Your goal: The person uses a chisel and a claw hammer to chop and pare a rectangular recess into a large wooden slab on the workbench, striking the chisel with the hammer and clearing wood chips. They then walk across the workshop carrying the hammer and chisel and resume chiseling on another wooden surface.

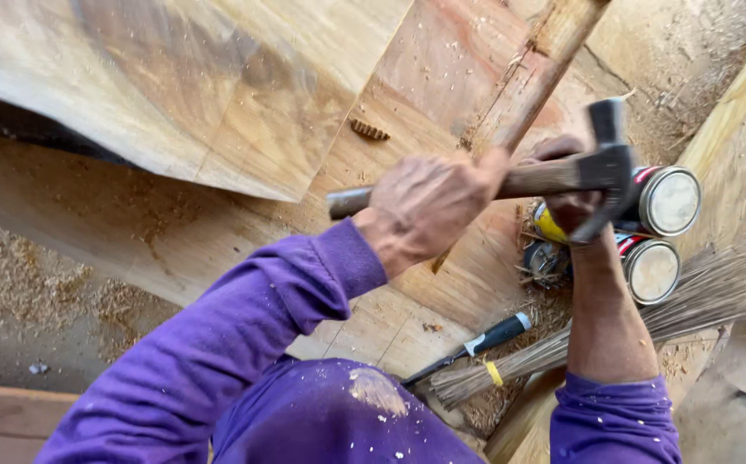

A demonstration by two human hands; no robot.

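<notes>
We see the fingers (476,172) of the left hand (429,206) wrapped tight around the wooden handle of a claw hammer (553,176), gripping it near the middle; the handle's end sticks out past the hand toward the left, and the dark steel head (605,163) stands to the right, blurred. The right hand (566,202) lies behind and below the hammer head; its fingers are curled, but we cannot tell whether they clamp on anything, since the head hides them. Both arms wear purple sleeves (244,335).

Just beyond the right hand lie two tin cans (661,232) on their sides, pale lids facing us, one above the other; a small yellow thing (549,225) sits beside them. Under the forearm runs a bundle broom (682,305) of thin sticks, tied with a yellow band; beside its bound end rests a chisel (476,348) with a black and white handle. Everything lies on plywood boards (244,103) strewn with sawdust (12,275); a narrow wooden slat (532,77) runs diagonally up from the hands.
</notes>
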